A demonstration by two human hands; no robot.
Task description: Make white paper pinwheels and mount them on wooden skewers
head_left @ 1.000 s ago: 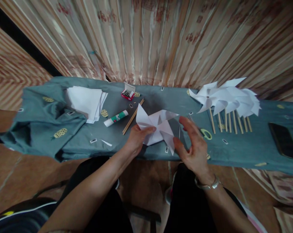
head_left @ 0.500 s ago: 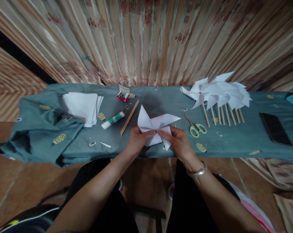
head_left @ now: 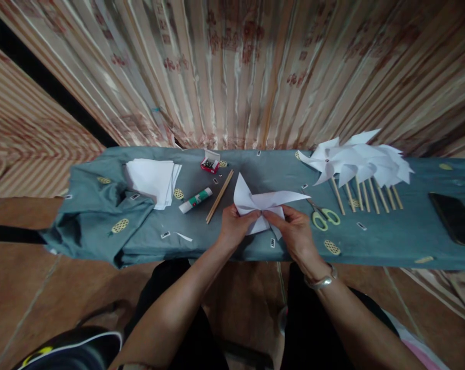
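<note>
Between my hands is a white paper pinwheel (head_left: 251, 201), its pointed blades standing up and out to the right. My left hand (head_left: 235, 226) pinches it from the left, thumb at the centre. From the right, my right hand (head_left: 294, 228) grips it too, its thumb pressed close to the other one. The fingers under the paper are hidden. Left of the pinwheel lie thin wooden sticks (head_left: 219, 198) and a glue stick (head_left: 196, 200). Scissors (head_left: 324, 218) with pale green handles rest beside my right hand.
Finished pinwheels on sticks (head_left: 367, 162) lie overlapping at the right, near a dark phone (head_left: 456, 218). White paper sheets (head_left: 151, 180) are stacked at the left. A small red box (head_left: 210, 162) of metal pins sits at the back. A curtain (head_left: 232, 77) hangs behind the cloth-covered table (head_left: 386, 244).
The whole view has shifted, so things appear further right and slightly lower. Both hands keep hold of the pinwheel at its centre, with little change in grip.
</note>
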